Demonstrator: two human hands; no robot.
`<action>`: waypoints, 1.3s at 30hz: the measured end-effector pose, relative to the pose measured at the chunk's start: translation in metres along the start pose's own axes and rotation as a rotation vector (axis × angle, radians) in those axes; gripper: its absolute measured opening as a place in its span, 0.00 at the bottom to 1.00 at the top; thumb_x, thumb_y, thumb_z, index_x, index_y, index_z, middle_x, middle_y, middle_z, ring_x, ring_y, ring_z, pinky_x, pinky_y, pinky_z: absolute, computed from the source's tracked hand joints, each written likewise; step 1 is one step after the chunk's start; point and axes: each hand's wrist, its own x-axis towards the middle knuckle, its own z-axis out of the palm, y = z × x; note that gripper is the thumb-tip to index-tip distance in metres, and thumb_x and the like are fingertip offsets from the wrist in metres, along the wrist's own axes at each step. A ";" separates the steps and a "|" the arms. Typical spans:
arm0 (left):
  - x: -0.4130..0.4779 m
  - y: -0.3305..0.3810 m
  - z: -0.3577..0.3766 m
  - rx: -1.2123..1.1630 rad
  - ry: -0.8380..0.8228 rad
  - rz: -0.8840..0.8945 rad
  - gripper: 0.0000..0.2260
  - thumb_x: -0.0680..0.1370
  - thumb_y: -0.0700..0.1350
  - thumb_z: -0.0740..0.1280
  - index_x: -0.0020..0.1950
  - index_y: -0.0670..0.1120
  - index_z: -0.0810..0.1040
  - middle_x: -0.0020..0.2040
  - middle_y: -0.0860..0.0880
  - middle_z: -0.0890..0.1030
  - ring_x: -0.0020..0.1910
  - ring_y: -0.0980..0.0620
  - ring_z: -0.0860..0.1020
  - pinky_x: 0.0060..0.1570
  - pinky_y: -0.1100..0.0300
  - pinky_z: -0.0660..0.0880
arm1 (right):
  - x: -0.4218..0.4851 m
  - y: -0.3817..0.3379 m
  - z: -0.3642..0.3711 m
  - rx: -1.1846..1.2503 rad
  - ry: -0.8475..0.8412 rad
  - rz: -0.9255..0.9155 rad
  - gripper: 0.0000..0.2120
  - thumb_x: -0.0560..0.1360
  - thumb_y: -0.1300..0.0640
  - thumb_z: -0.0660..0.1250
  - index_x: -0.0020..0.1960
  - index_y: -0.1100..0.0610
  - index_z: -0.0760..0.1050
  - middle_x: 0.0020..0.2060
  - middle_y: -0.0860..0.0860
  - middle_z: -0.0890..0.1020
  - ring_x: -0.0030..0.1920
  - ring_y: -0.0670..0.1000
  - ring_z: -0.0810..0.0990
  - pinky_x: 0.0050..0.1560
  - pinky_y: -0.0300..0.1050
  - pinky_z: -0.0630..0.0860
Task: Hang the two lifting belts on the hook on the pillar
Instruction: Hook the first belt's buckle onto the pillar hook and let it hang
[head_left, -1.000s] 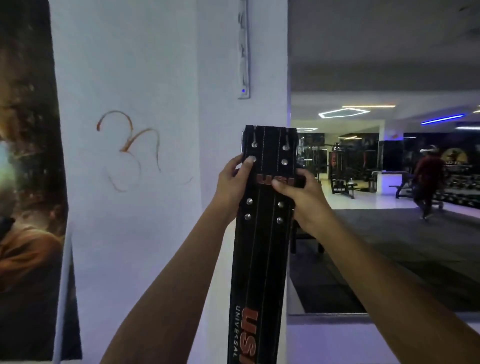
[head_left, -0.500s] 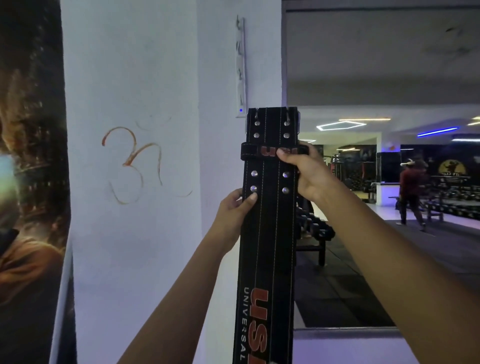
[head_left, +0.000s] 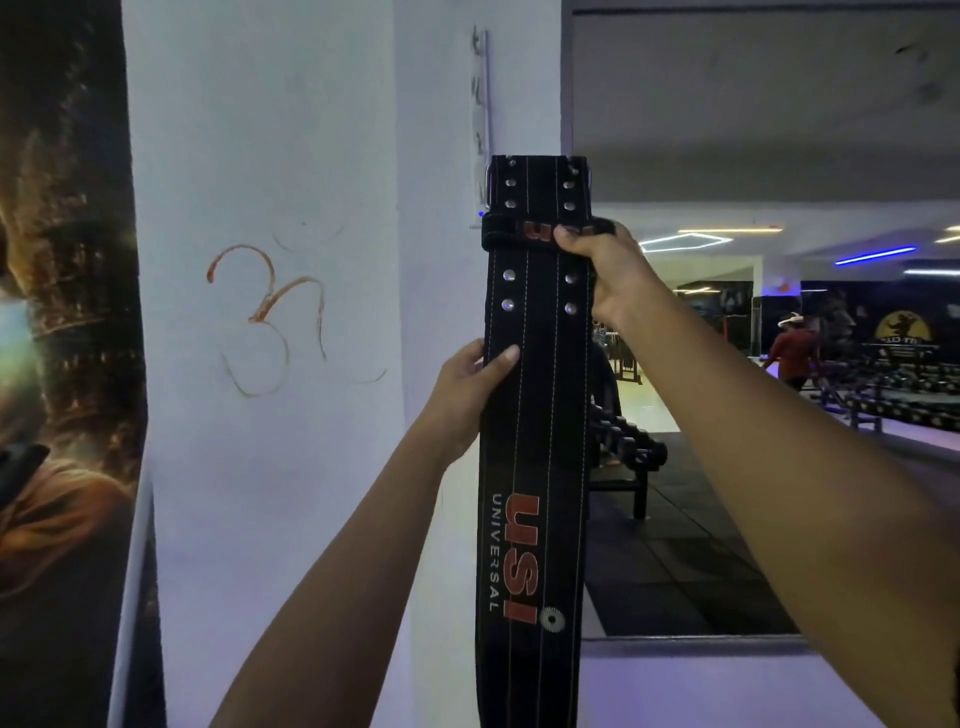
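Note:
A black lifting belt with red "USI" lettering and metal rivets hangs upright in front of the white pillar. My right hand grips its keeper loop near the top. My left hand pinches the belt's left edge lower down. The belt's buckle end reaches the bottom of a white hook strip fixed on the pillar's side face. Whether the belt touches a hook is hidden. I see only one belt.
A dark poster covers the wall at the left. An orange symbol is drawn on the pillar. To the right, a large mirror shows a dumbbell rack, gym floor and a person in red.
Both hands have raised the belt along the pillar toward the hook strip. My left hand has slid lower on the belt while my right hand stays on the keeper loop.

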 end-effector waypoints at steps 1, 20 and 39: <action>0.001 0.002 0.001 0.020 0.007 0.022 0.11 0.77 0.43 0.65 0.58 0.44 0.77 0.53 0.44 0.83 0.53 0.47 0.81 0.52 0.55 0.78 | 0.000 -0.001 0.000 0.004 -0.006 0.000 0.19 0.69 0.60 0.72 0.57 0.55 0.73 0.58 0.58 0.81 0.60 0.63 0.79 0.55 0.77 0.70; -0.057 -0.070 -0.020 0.125 -0.153 -0.227 0.14 0.75 0.40 0.67 0.60 0.45 0.76 0.53 0.46 0.83 0.54 0.45 0.81 0.53 0.51 0.78 | -0.014 -0.001 -0.020 0.029 -0.025 -0.018 0.16 0.67 0.60 0.73 0.52 0.53 0.74 0.54 0.58 0.83 0.48 0.57 0.78 0.55 0.79 0.67; -0.077 -0.092 -0.031 0.216 -0.360 -0.389 0.13 0.75 0.35 0.66 0.58 0.45 0.76 0.54 0.45 0.81 0.60 0.41 0.78 0.63 0.42 0.73 | -0.023 0.006 -0.017 -0.010 -0.018 -0.021 0.20 0.67 0.60 0.73 0.58 0.53 0.74 0.57 0.57 0.82 0.50 0.58 0.80 0.55 0.77 0.69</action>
